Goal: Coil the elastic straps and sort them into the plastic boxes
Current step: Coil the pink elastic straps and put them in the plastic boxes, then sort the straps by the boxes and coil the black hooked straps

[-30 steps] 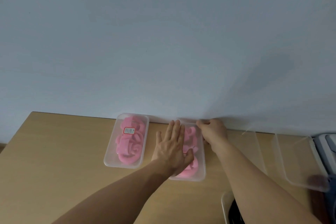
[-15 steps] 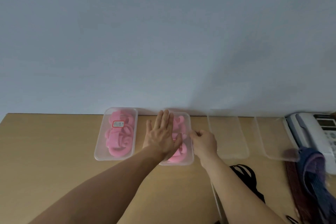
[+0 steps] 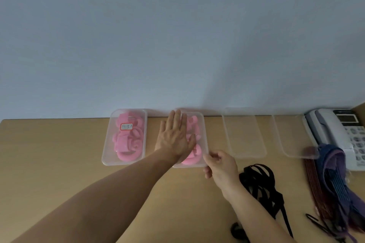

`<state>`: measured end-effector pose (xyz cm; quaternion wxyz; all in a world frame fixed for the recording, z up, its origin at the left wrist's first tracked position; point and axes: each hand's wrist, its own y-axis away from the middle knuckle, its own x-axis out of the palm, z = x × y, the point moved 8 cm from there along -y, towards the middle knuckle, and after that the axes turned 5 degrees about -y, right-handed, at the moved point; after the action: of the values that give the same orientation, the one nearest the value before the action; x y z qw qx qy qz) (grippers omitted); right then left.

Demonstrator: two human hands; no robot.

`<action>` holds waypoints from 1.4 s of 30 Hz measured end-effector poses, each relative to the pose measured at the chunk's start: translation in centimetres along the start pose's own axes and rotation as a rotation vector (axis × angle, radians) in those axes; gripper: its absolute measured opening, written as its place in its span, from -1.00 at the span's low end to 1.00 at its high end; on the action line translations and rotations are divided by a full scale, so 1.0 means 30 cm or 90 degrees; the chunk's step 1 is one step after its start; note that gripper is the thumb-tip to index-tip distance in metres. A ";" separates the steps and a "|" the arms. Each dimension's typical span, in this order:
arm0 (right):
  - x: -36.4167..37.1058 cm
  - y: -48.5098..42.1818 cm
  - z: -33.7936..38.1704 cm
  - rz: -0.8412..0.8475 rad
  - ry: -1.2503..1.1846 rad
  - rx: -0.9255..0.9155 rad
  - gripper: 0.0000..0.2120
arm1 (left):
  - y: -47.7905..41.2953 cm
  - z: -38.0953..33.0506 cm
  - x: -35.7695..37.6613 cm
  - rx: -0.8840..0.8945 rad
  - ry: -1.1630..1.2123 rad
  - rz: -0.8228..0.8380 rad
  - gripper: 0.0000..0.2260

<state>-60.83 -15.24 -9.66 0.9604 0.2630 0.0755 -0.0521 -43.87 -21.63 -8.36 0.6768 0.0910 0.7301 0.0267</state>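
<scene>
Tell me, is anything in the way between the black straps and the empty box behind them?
Nothing I can see. Only bare table lies between the black straps and the empty box. The right hand is off to the side, pinching a corner of the box with pink straps.

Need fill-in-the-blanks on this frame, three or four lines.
The left hand lies flat on a box of ___ straps.
The right hand grips that box's near ___ corner.
The third box from the left is ___.
The loose straps by the right forearm are ___.
Missing: pink; right; empty; black.
</scene>
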 end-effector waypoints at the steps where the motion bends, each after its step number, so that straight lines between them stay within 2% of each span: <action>1: -0.002 0.005 -0.008 -0.006 -0.016 0.005 -0.94 | 0.002 0.001 -0.002 0.003 0.001 -0.004 -0.22; 7: -0.005 0.018 0.008 -0.011 -0.021 -0.011 -0.95 | 0.029 -0.024 0.007 0.062 0.013 0.018 -0.24; 13: -0.004 0.019 -0.004 0.002 -0.025 0.029 -0.91 | 0.072 -0.039 0.037 0.183 -0.051 0.091 -0.01; 15: -0.008 0.004 0.010 0.018 0.044 0.031 -0.81 | 0.067 -0.043 0.035 0.195 -0.065 0.108 0.03; 16: -0.010 -0.011 0.031 0.018 0.137 0.008 -0.75 | 0.065 -0.046 0.033 0.198 -0.065 0.114 0.04; 18: -0.008 -0.046 0.097 -0.005 0.323 -0.065 -0.66 | 0.063 -0.049 0.029 0.198 -0.059 0.127 0.06; 20: -0.003 -0.084 0.163 -0.033 0.390 -0.117 -0.69 | 0.066 -0.048 0.024 0.190 -0.048 0.138 0.08; 22: 0.008 -0.127 0.209 -0.032 0.397 -0.134 -0.77 | 0.071 -0.041 0.020 0.168 -0.027 0.132 0.05; 24: 0.026 -0.159 0.239 -0.006 0.388 -0.147 -0.84 | 0.076 -0.024 0.017 0.127 -0.008 0.094 -0.06; 27: 0.059 -0.178 0.270 0.023 0.387 -0.174 -0.83 | 0.069 0.006 0.021 0.065 0.009 0.061 -0.20; 33: 0.092 -0.173 0.268 0.073 0.411 -0.187 -0.74 | 0.026 0.028 0.007 0.103 -0.051 0.067 -0.19; 42: 0.085 -0.189 0.289 0.081 0.426 -0.215 -0.66 | 0.010 0.006 0.003 0.040 -0.069 0.086 -0.24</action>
<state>-58.10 -24.69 -5.53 0.9138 0.1077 0.3762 0.1093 -43.67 -21.34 -8.41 0.7088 0.1625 0.6851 0.0439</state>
